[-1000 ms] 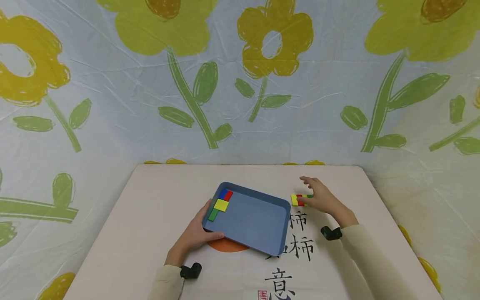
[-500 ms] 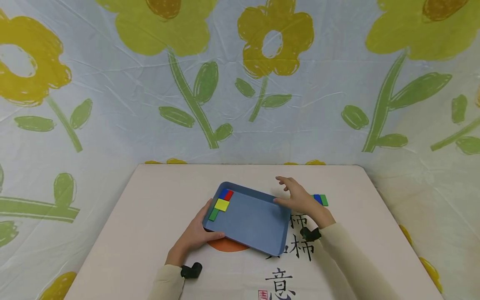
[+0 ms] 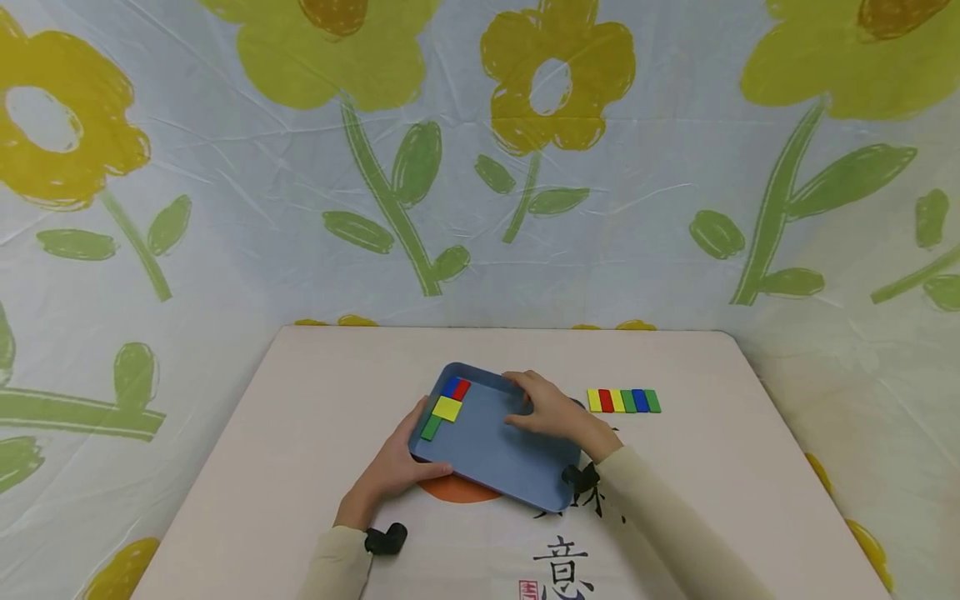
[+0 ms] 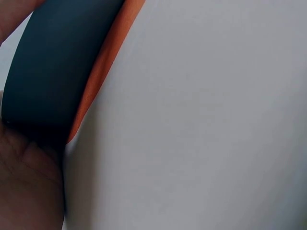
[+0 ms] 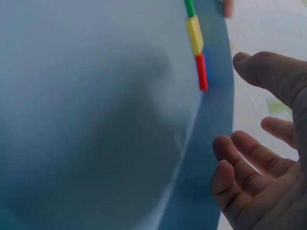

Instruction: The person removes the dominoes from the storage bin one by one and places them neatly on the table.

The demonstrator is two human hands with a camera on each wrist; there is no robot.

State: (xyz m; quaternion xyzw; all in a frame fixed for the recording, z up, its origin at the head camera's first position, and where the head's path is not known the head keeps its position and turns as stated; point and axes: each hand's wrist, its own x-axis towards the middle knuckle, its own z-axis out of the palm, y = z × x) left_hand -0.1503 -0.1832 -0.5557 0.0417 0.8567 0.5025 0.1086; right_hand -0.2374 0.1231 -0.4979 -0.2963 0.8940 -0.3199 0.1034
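I have room over the bare floor of the tray (image 3: 487,467), between the small blocks (image 3: 447,408) at its left end and the right hand (image 3: 553,410) over its far right part. The left hand (image 3: 396,460) bars the near left corner. Tray and block row (image 3: 627,401) leave me a narrow gap, with the right sleeve (image 3: 675,525) slanting past in front. Behind both, a strip of table (image 3: 622,358) lets me pass.

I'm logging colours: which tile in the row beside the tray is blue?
The fifth tile from the left, between two green tiles; no other is blue.
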